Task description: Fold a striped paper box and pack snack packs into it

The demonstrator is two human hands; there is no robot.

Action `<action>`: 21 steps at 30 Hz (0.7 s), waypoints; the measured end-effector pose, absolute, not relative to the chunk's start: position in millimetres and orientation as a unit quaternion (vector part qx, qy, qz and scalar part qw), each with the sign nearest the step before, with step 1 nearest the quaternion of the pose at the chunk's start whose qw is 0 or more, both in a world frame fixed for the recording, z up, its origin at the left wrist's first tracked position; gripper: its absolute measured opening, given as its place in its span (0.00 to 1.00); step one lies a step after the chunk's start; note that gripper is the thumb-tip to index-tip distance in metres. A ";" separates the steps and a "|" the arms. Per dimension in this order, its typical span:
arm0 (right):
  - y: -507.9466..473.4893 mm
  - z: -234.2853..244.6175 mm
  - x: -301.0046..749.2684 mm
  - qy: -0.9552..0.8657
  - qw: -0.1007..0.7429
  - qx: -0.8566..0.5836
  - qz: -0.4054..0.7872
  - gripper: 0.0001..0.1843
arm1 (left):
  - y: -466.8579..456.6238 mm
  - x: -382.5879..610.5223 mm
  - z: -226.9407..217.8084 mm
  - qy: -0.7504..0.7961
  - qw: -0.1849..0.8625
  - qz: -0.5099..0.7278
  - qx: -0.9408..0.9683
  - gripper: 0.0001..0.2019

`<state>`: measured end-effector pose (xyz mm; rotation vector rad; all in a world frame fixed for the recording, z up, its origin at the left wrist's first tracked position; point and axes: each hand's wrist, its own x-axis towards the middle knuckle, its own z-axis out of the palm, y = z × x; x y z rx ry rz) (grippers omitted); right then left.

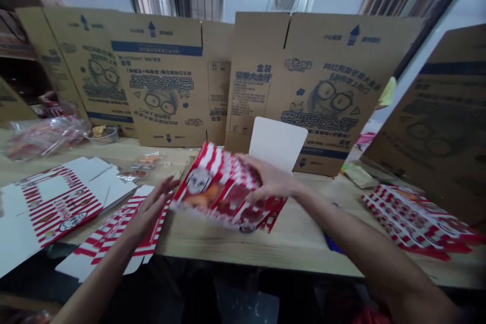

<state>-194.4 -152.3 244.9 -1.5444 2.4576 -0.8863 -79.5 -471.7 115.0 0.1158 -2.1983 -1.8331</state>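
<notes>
In the middle of the head view, a red-and-white striped carton [210, 190] is tilted above the table, smeared by motion. Orange and reddish contents show through its front window, and a white end flap [278, 143] sticks up behind. My right hand [268, 177] grips the carton from above, fingers over its top and side. Just left of the carton, my left hand [157, 202] is open with its fingers spread, close to the carton's left end; whether it touches is unclear. Beneath my left hand and forearm lies a flat striped carton blank [125, 228].
A pile of flat carton blanks [64, 197] lies at left. Behind it are clear plastic bags [47, 134] and a round tub [103, 134]. Small wrapped pieces [142, 164] lie mid-table. Striped cartons [417, 217] lie right. Large cardboard boxes [167, 96] line the back.
</notes>
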 end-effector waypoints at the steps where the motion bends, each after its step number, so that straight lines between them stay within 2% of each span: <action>1: -137.0 263.1 -204.2 0.812 0.021 -0.492 -0.313 0.55 | -457.0 -89.2 120.3 -0.781 0.159 -0.602 0.046 0.31; 3: -112.1 290.1 -226.0 0.819 -0.038 -0.458 -0.345 0.53 | -415.2 -116.8 126.7 -0.830 0.144 -0.538 -0.014 0.24; 5: -96.4 301.7 -248.4 0.828 -0.078 -0.423 -0.361 0.51 | -364.0 -152.7 128.6 -0.852 0.070 -0.496 -0.150 0.20; 8: -86.1 293.7 -279.1 0.843 -0.095 -0.387 -0.361 0.47 | -295.5 -210.0 126.8 -0.879 0.043 -0.418 -0.224 0.26; 11: -80.8 272.0 -305.2 0.846 -0.041 -0.375 -0.378 0.44 | -263.3 -249.0 120.9 -0.919 -0.003 -0.316 -0.238 0.27; 13: -76.5 258.3 -319.7 0.847 0.017 -0.354 -0.397 0.41 | -262.9 -256.6 113.9 -0.925 -0.012 -0.296 -0.239 0.29; 18: -65.7 243.1 -344.8 0.849 0.112 -0.320 -0.406 0.29 | -282.9 -233.2 94.9 -0.914 0.040 -0.314 -0.256 0.36; 21: -60.2 245.5 -351.7 0.840 0.147 -0.297 -0.429 0.28 | -282.9 -221.1 90.1 -0.921 0.075 -0.285 -0.256 0.34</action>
